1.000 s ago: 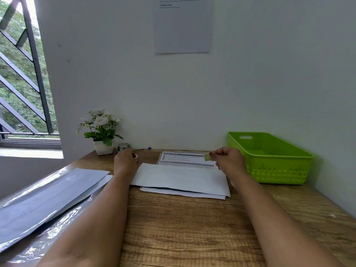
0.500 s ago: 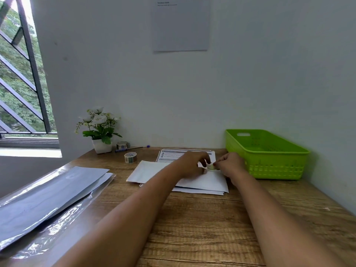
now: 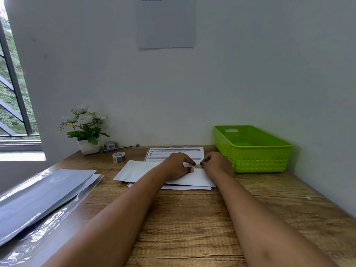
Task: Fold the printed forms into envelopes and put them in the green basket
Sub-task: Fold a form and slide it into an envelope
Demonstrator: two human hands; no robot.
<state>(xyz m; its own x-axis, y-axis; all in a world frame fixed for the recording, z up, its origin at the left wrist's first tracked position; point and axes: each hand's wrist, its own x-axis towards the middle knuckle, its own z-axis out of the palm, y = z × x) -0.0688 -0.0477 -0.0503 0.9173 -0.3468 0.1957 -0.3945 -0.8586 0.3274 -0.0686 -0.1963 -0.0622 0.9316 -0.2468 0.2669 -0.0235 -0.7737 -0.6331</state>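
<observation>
A white envelope [image 3: 138, 170] lies on a small pile of paper at the middle of the wooden desk. Behind it a printed form [image 3: 177, 151] shows its top lines. My left hand [image 3: 178, 166] rests on the envelope with its fingertips pressing near a small green piece of tape [image 3: 198, 166]. My right hand [image 3: 216, 163] pinches that tape from the right, against the envelope's upper edge. The green basket [image 3: 269, 160] stands just right of my right hand, against the wall, and nothing shows inside it.
Two tape rolls [image 3: 118, 157] and a pen [image 3: 119, 148] lie by a potted white flower [image 3: 85, 130] at the back left. A clear plastic sleeve of envelopes [image 3: 42, 191] covers the left side. The wall runs close along the right.
My left hand came off the tape roll at the left and moved right onto the envelope. My right hand brought the tape piece down from the air to the envelope.
</observation>
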